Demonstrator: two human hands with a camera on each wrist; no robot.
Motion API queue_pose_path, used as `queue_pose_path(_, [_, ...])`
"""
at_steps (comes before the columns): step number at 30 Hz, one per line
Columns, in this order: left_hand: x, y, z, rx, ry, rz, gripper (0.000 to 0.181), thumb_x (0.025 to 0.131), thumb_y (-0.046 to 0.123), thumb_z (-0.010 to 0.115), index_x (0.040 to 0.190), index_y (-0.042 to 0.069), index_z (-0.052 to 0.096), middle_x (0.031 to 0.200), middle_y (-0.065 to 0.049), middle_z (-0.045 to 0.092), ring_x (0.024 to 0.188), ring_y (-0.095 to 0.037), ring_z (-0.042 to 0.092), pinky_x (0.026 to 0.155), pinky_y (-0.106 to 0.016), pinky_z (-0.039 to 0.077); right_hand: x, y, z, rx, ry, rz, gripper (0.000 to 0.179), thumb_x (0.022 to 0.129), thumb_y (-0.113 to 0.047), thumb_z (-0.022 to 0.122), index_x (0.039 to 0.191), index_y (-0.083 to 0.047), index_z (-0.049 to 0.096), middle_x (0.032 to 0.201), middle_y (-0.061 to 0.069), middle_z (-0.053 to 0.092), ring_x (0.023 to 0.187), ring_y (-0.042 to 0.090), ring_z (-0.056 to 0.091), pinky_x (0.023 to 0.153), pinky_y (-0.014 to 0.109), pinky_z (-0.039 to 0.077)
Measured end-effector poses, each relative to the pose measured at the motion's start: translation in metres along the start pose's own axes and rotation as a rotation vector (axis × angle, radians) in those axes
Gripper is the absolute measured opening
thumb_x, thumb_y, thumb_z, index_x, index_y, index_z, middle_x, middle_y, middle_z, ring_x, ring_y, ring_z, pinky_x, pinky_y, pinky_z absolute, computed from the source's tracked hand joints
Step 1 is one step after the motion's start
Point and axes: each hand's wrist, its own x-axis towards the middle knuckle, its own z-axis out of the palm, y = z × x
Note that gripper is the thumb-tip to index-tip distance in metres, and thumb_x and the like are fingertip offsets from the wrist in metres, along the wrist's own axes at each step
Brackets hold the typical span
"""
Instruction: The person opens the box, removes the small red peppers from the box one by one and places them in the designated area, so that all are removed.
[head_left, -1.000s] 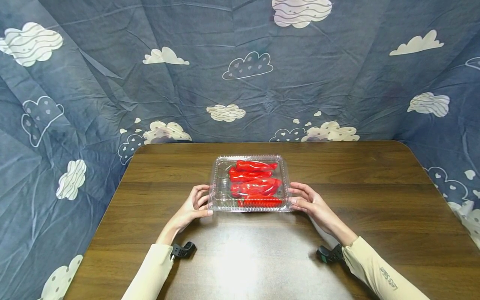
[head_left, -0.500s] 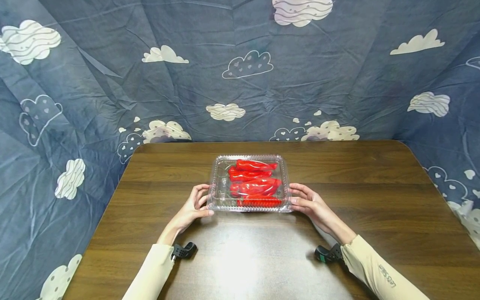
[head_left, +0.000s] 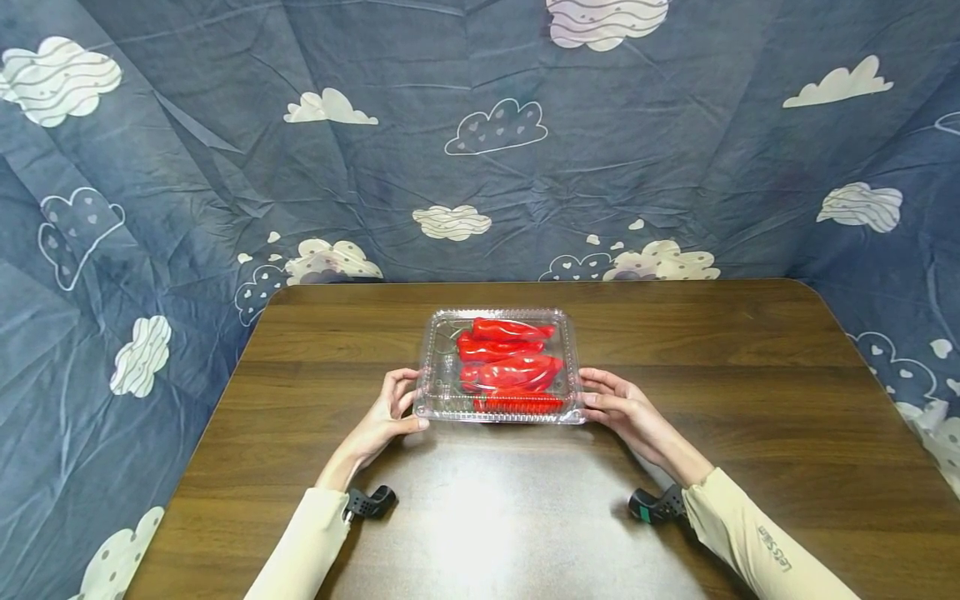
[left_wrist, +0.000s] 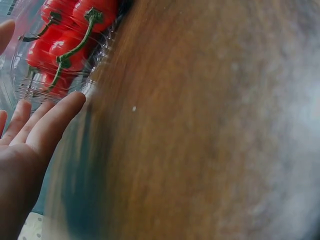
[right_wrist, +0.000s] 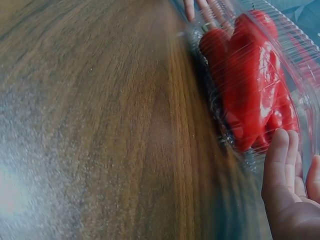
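A clear plastic clamshell box (head_left: 444, 383) lies lengthwise between my two hands, and several red peppers (head_left: 498, 347) with green stems show through it. My left hand (head_left: 378, 421) holds the box's left end, thumb at the near corner and fingers along the side. Opposite it, my right hand (head_left: 630, 414) holds the right end with thumb and fingers. In the left wrist view, fingertips (left_wrist: 75, 102) meet the ribbed wall of the box. Fingers (right_wrist: 277, 155) of the right hand touch the other end in the right wrist view. The box's underside is hidden.
The brown wooden table (head_left: 720, 358) spreads around the box, with a bright glare near its front. Behind it hangs a dark blue cloth (head_left: 405, 175) with white clouds. A black wrist device sits by each cuff, left device (head_left: 371, 502) and right device (head_left: 656, 505).
Both hands keep their places at the ends of the box. Only a very slight shift of the view shows; the peppers stay as they were.
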Motion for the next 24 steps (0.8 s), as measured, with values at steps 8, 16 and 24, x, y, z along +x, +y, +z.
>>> queue_pose_path(8, [-0.0012,0.0002,0.0030,-0.015,0.016,0.009,0.073,0.076,-0.015,0.062,0.130,-0.009,0.014,0.151,-0.027,0.012,0.135,-0.046,0.022,0.099,-0.024,0.038,-0.0010,-0.0007,0.0009,-0.044,0.006,0.006,0.046,0.092,0.002,0.047,0.132,0.015,0.030,0.121,0.007,0.051,0.104,0.015,0.060,0.088,0.029,0.050])
queue_pose_path(16, [-0.0007,0.0011,0.0049,-0.010,0.028,0.005,0.068,0.076,-0.016,0.059,0.127,-0.011,0.014,0.151,-0.028,0.013,0.135,-0.045,0.023,0.098,-0.023,0.039,-0.0025,-0.0038,0.0028,-0.048,-0.003,0.012,0.046,0.093,0.002,0.048,0.133,0.015,0.030,0.121,0.009,0.051,0.105,0.016,0.059,0.089,0.030,0.050])
queue_pose_path(24, [-0.0021,0.0048,0.0086,-0.010,0.051,-0.013,0.067,0.077,-0.015,0.057,0.131,-0.011,0.018,0.150,-0.029,0.016,0.134,-0.043,0.027,0.095,-0.024,0.043,-0.0030,-0.0027,0.0018,-0.093,0.006,0.024,0.051,0.091,0.002,0.050,0.134,0.016,0.027,0.123,0.013,0.050,0.105,0.015,0.060,0.091,0.031,0.049])
